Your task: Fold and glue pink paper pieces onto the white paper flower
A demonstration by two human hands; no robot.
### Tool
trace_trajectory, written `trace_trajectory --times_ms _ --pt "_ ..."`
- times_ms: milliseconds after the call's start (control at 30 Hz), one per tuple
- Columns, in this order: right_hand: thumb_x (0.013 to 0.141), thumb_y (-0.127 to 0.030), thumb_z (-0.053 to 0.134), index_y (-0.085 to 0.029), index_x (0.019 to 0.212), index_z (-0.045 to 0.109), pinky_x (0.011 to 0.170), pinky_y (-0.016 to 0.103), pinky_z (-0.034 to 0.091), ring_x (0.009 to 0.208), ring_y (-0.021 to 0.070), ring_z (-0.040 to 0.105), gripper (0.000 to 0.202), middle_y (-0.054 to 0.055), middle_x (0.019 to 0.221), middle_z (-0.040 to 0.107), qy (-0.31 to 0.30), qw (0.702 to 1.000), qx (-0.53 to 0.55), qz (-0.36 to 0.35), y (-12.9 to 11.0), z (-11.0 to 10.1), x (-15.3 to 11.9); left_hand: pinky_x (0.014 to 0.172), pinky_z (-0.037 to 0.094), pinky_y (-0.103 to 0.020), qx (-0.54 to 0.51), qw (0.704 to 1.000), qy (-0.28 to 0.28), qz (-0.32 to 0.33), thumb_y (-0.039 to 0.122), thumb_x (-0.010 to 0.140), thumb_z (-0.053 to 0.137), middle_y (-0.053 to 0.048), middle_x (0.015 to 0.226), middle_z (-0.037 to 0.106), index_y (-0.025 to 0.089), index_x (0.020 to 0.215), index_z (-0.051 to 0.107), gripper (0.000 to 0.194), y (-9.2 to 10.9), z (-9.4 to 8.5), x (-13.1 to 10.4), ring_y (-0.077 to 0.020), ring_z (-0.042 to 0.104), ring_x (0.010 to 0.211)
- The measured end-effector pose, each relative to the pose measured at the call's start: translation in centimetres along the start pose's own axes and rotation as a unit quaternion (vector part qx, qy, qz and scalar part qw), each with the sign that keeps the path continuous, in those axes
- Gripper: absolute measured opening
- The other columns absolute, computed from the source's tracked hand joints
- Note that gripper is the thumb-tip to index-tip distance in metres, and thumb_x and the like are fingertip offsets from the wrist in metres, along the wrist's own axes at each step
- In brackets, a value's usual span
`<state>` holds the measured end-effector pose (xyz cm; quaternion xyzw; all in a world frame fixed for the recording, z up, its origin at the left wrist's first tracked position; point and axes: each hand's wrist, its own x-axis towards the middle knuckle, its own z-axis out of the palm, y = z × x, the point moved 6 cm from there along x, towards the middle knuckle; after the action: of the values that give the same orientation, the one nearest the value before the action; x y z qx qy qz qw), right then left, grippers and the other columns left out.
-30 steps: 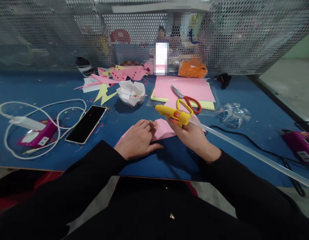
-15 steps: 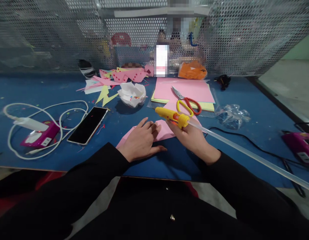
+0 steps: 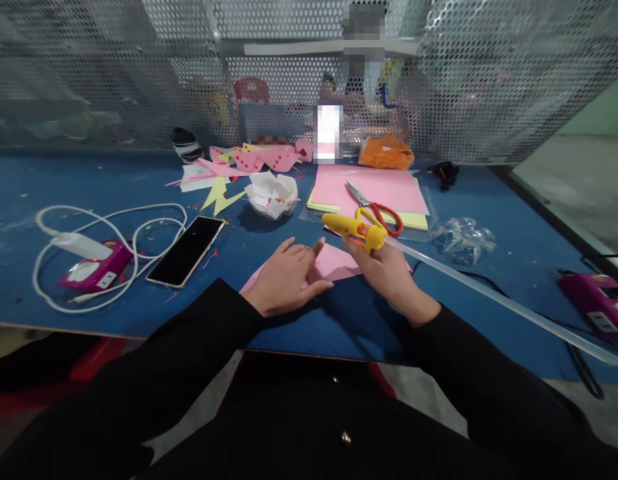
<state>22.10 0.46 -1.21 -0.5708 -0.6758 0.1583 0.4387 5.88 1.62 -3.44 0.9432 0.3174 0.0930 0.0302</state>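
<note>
The left hand (image 3: 289, 277) lies palm down on a folded-looking piece of pink paper (image 3: 336, 262), fingers loosely spread, thumb apart, gripping nothing. The paper's long axis runs roughly left to right, from beneath this hand toward the right hand (image 3: 386, 270), so the left is the nearer of the two. The right hand is wrapped around a yellow glue gun (image 3: 351, 229), its nozzle aimed leftward past the paper's far edge; whether these fingers also touch the paper is hidden. A long, translucent, rod-like glue stick (image 3: 499, 303) trails from the gun's rear, over the right forearm's side.

Just beyond the gun, scissors (image 3: 369, 204) with steel blades rest on flat, smooth pink and yellow sheets (image 3: 339, 180). Farther left sit a crumpled white bowl (image 3: 272, 193) holding small bright bits and a glossy, rectangular phone (image 3: 187, 252). All lie on the matt blue counter (image 3: 289, 333).
</note>
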Motion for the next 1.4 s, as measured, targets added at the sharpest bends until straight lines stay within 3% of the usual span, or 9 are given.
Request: trace_trajectory --times_ms 267,533,733,867,1067,1133,1200,1267,1400 --pt "0.094 -0.043 0.049 -0.021 0.085 0.065 0.064 0.032 0.042 0.07 0.0177 0.057 0.028 0.002 0.074 0.062 -0.007 1.0 0.023 -0.002 -0.1 0.1 0.1 0.119 0.02 -0.051 0.06 0.998 -0.026 0.019 0.072 0.095 0.026 -0.017 0.122 0.065 0.007 0.131 0.059 0.081 0.5 0.3 -0.1 -0.0302 0.054 0.121" --pt "0.094 -0.048 0.05 -0.02 0.085 0.064 0.062 0.032 0.042 0.072 0.0191 0.058 0.032 0.004 0.079 0.064 -0.015 0.999 0.027 0.014 -0.1 0.9 -0.3 0.119 0.021 -0.051 0.112 0.992 -0.053 0.037 0.072 0.094 0.031 -0.023 0.127 0.061 -0.001 0.135 0.053 0.087 1.1 0.6 0.5 -0.0345 0.052 0.125" --pt "0.094 -0.045 0.053 -0.022 0.095 0.066 0.071 0.036 0.048 0.08 0.0212 0.062 0.027 0.005 0.088 0.069 -0.037 0.999 0.018 0.026 0.3 1.4 -0.4 0.121 0.021 -0.047 0.081 0.994 -0.069 0.02 0.071 0.095 0.031 -0.024 0.152 0.044 -0.001 0.148 0.039 0.089 0.7 1.5 -0.1 -0.0358 0.036 0.144" --pt "0.092 -0.046 0.056 -0.021 0.081 0.066 0.066 0.034 0.049 0.07 0.019 0.061 0.029 0.004 0.074 0.067 -0.014 0.997 0.051 0.054 0.4 0.4 -0.3 0.121 0.021 -0.048 0.07 0.995 -0.075 0.01 0.074 0.094 0.019 -0.024 0.158 0.035 -0.002 0.15 0.036 0.095 0.4 1.8 -0.6 -0.0346 0.029 0.149" --pt "0.092 -0.052 0.055 -0.022 0.067 0.063 0.048 0.029 0.039 0.047 0.0145 0.051 0.04 -0.001 0.052 0.057 0.007 0.996 -0.012 0.086 1.4 -5.5 -1.1 0.12 0.023 -0.049 0.063 0.995 -0.073 0.019 0.075 0.094 0.016 -0.018 0.162 0.027 0.005 0.153 0.032 0.094 0.1 1.9 -0.9 -0.0324 0.025 0.151" --pt "0.093 -0.054 0.053 -0.022 0.082 0.067 0.051 0.03 0.04 0.052 0.0172 0.055 0.036 -0.001 0.055 0.059 0.042 0.988 -0.106 0.103 2.5 -9.0 -1.4 0.12 0.023 -0.05 0.06 0.996 -0.067 0.022 0.076 0.093 0.018 -0.018 0.162 0.027 0.005 0.153 0.033 0.094 0.0 1.9 -0.9 -0.0325 0.026 0.151" --pt "0.094 -0.054 0.049 -0.021 0.106 0.065 0.059 0.032 0.042 0.067 0.0222 0.062 0.039 0.005 0.074 0.067 0.071 0.953 -0.247 0.161 4.2 -12.4 -1.3 0.12 0.023 -0.051 0.059 0.996 -0.067 0.025 0.076 0.093 0.018 -0.018 0.162 0.028 0.005 0.153 0.034 0.094 0.0 1.9 -0.9 -0.0326 0.026 0.15" --pt "0.095 -0.055 0.046 -0.017 0.112 0.062 0.066 0.034 0.044 0.084 0.0282 0.066 0.044 0.013 0.095 0.07 0.083 0.883 -0.385 0.254 6.2 -15.3 -1.2 0.12 0.023 -0.051 0.06 0.995 -0.074 0.024 0.077 0.093 0.017 -0.018 0.162 0.027 0.004 0.153 0.033 0.095 0.0 1.9 -0.8 -0.0324 0.026 0.151" --pt "0.094 -0.033 0.045 -0.002 0.114 0.059 0.078 0.04 0.044 0.103 0.0382 0.063 0.039 0.03 0.112 0.064 0.088 0.838 -0.454 0.289 8.4 -17.3 -0.3 0.119 0.024 -0.051 0.056 0.995 -0.078 0.019 0.077 0.093 0.018 -0.017 0.162 0.028 0.005 0.153 0.033 0.095 -0.1 1.8 -1.0 -0.0323 0.027 0.15"
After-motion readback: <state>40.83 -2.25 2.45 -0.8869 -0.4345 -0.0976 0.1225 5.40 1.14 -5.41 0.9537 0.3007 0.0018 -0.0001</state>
